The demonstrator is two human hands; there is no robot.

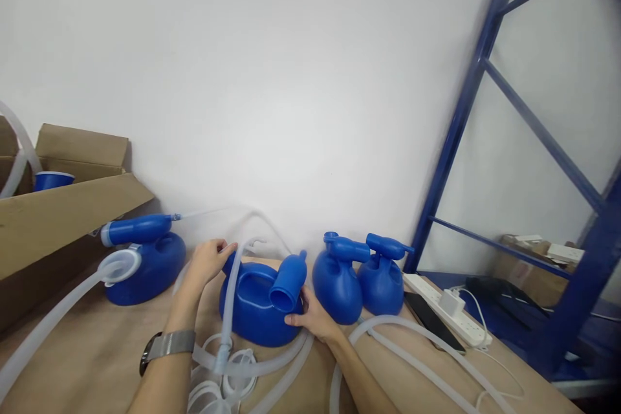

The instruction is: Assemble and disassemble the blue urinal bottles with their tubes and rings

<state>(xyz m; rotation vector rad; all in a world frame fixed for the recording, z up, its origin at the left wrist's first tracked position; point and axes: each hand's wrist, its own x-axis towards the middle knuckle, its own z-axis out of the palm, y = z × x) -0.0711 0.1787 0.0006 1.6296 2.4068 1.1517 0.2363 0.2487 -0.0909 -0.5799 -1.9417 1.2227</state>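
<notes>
A blue plastic jug (259, 330), which looks like a portable urinal bottle, rests on the table in front of me. My left hand (209, 262) pinches its neck at the upper left; the fingertips are partly hidden. Around the jug's right side my right hand (314, 317) is closed, thumb in front. Beside that thumb a blue tapered cup (290, 281) sits against the jug, its wide mouth facing me. A clear hose (231, 291) passes upright before the jug. White ring caps (241, 372) and coiled tubing lie just in front.
Another blue jug (158, 272) with a hose stands left, by an open cardboard box (72, 207). Two more jugs (337, 288) stand right. Beyond them are a phone (431, 320), a power strip (449, 310) and a blue metal rack (460, 116). Loose hoses (412, 326) cross the table's front.
</notes>
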